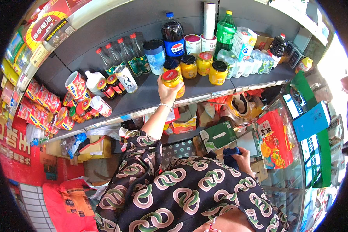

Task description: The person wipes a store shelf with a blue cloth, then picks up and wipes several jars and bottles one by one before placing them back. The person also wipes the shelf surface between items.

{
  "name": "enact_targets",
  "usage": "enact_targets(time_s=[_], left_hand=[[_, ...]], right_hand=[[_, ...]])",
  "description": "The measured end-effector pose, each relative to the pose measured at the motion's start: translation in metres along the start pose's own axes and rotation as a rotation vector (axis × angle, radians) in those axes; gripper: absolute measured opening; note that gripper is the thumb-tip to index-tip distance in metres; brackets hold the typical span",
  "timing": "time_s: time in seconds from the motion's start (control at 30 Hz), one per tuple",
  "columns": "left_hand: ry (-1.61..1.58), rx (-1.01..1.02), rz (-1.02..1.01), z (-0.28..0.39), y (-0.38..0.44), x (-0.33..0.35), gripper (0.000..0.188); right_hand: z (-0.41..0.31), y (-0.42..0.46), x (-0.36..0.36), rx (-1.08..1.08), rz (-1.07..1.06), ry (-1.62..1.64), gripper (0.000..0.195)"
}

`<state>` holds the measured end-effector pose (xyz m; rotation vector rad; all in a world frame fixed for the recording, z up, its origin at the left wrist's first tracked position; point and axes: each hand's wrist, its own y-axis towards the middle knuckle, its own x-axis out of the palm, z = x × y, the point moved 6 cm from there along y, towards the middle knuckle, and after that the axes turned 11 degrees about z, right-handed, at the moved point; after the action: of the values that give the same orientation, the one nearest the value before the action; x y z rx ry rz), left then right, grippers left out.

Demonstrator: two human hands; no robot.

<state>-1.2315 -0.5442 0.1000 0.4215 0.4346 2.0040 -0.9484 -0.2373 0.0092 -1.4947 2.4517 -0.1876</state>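
Observation:
My left hand (167,94) is wrapped around a glass jar of yellow fruit with a red lid (171,77), at the front of a dark shelf (150,100). Whether its base rests on the shelf is hidden. Close behind stands a black-lidded jar (171,65). Further right are another black-lidded jar (188,68), a red-lidded jar (204,64) and a black-lidded jar (218,73) nearer the front edge. Low by my body, my right hand (243,159) grips a bunched dark blue cloth (231,156).
Behind the jars stand a Pepsi bottle (173,36), a blue canister (155,56) and a green soda bottle (226,30). Wrapped small bottles (249,65) flank them rightward. Glass bottles (127,53), a can (126,79) and noodle cups (75,84) occupy the left. Below are boxes (218,135).

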Motion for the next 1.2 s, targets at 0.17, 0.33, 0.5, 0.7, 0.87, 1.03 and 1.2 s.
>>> enact_targets(time_s=[0.17, 0.33, 0.5, 0.7, 0.87, 1.03, 1.2], left_hand=[[0.124, 0.043, 0.125, -0.006, 0.011, -0.022, 0.075], [0.211, 0.051, 0.215, -0.033, 0.037, -0.064, 0.077], [0.215, 0.043, 0.214, -0.039, 0.054, -0.070, 0.079], [0.324, 0.025, 0.164, -0.037, 0.063, -0.057, 0.081], [0.186, 0.071, 0.134, -0.051, 0.068, -0.050, 0.076], [0.140, 0.116, 0.077, -0.058, 0.069, -0.045, 0.080], [0.438, 0.131, 0.020, -0.042, 0.063, -0.050, 0.093]], right_hand=[[0.000, 0.000, -0.013, 0.016, 0.028, -0.034, 0.020], [0.002, -0.003, -0.014, 0.014, 0.019, -0.094, 0.019], [0.002, 0.003, -0.012, 0.021, -0.002, -0.134, 0.021], [-0.001, 0.005, -0.006, 0.048, -0.075, -0.125, 0.023], [-0.001, 0.001, 0.000, 0.054, -0.058, -0.192, 0.020], [0.006, 0.000, 0.011, 0.064, -0.096, -0.111, 0.017], [0.015, 0.009, 0.025, 0.044, -0.127, -0.145, 0.016]])
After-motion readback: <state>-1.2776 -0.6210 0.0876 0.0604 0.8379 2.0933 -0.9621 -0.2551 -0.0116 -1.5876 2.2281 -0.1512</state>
